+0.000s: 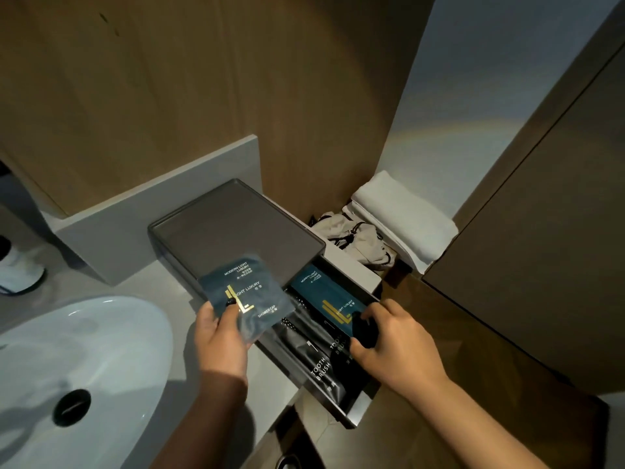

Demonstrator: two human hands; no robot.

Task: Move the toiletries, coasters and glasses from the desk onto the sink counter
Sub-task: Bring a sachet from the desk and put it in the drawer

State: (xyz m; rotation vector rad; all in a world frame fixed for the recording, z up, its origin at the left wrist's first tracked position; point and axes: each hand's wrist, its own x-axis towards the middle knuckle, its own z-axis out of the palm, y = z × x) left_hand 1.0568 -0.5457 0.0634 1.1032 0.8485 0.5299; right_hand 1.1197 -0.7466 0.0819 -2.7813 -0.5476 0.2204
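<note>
The left hand (pixel 220 336) holds a blue shower cap packet (pixel 245 296) by its lower left corner, thumb on the printed front and fingers curled behind it. The packet is lifted and tilted, hanging over the front left edge of the gray box (pixel 233 228) and the open drawer (pixel 355 406) that slides out beneath the box's flat top.

The right hand (pixel 392 340) reaches into the drawer from the right. Its fingers are curled around a small dark item (pixel 364 330), though I cannot tell what that item is. The hand sits on top of a second blue packet (pixel 326 297), which lies flat at the back of the drawer, partly under the box top. In front of it lie 2 black toothbrush packets (pixel 319 362), side by side, lengthwise in the drawer.

The box stands on the gray sink counter (pixel 162 286), against a low gray ledge and the wood wall. The white basin (pixel 84 367) with its dark drain is to the left. To the right of the box, folded white towels (pixel 402 214) rest on a lower shelf, with a crumpled pale bag (pixel 355 238) just beside them.
</note>
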